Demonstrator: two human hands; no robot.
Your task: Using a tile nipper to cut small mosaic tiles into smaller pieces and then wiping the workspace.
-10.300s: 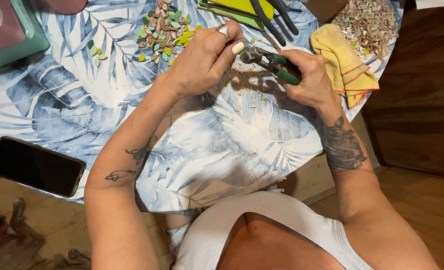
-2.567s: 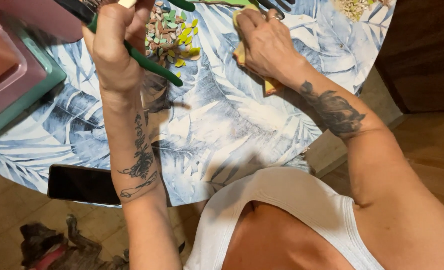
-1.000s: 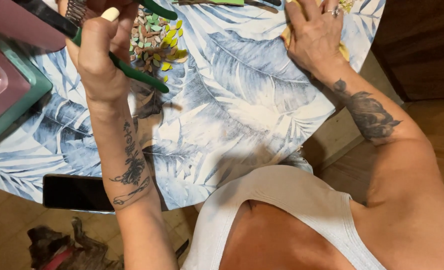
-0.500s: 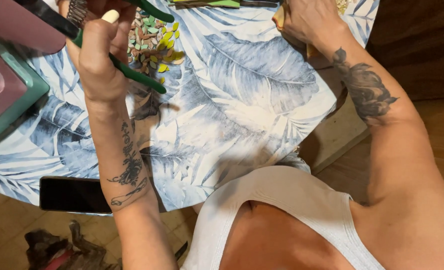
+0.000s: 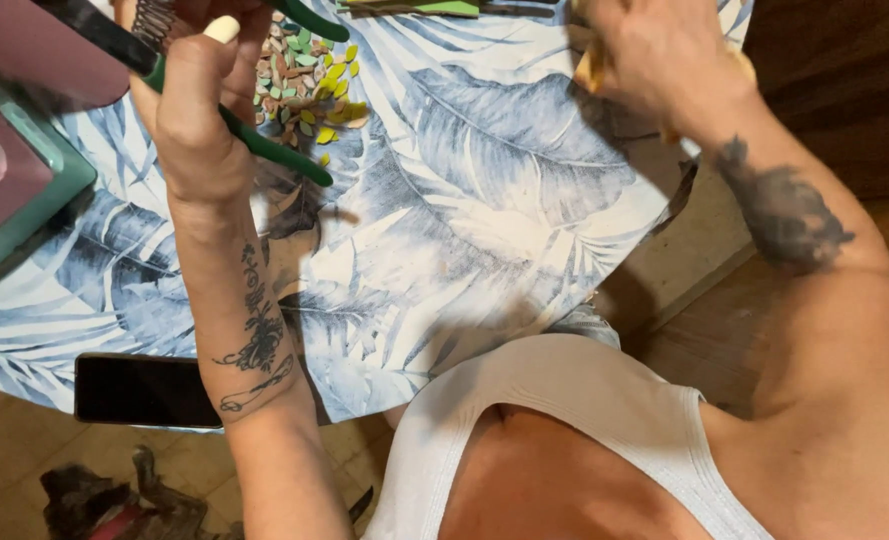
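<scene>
Your left hand point(image 5: 199, 120) is clenched around the green-handled pliers point(image 5: 264, 150) just above the pile of small tiles point(image 5: 309, 85), so a loose swing could scatter them, while your right hand point(image 5: 654, 55), well right of that pile, presses a yellow cloth point(image 5: 592, 68) in a grip I cannot tell.

Tablecloth point(image 5: 484, 190): white ground printed with large blue-grey palm leaves. Pliers point(image 5: 264, 150): green handles, dark metal head. Loose pieces point(image 5: 309, 85): a scatter of yellow, green, tan and pale brown. Tray point(image 5: 34, 200): teal rim, pink inside. Phone point(image 5: 139, 390): plain black. Cloth point(image 5: 589, 70): yellow. Undershirt point(image 5: 564, 400): white, ribbed edging.
</scene>
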